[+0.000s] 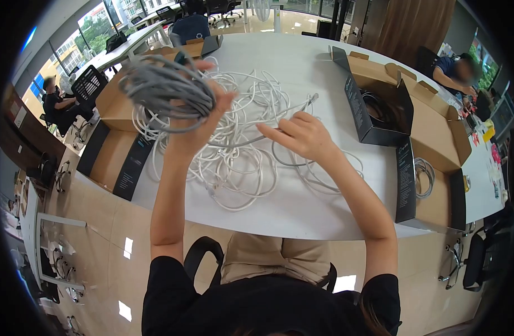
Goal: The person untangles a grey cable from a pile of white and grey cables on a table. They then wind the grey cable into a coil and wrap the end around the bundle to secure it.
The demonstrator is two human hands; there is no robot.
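A thick coil of grey network cable [167, 92] is raised over the left part of the table, slightly blurred. My left hand [203, 126] is closed around its right side. From the coil a grey strand runs right to my right hand [308, 136], whose fingers are curled on it, the index finger pointing left. The cable's plug end [314, 98] sticks out just beyond that hand. Below both hands a loose tangle of white cables [240, 173] spreads across the white table [290, 215].
At left stands an open black cardboard box [131, 168]. Two more open boxes are on the right: one box [380, 134] holds a black cable coil [374, 106], the nearer box [405, 193] a grey coil [425, 178]. People sit at far left and far right.
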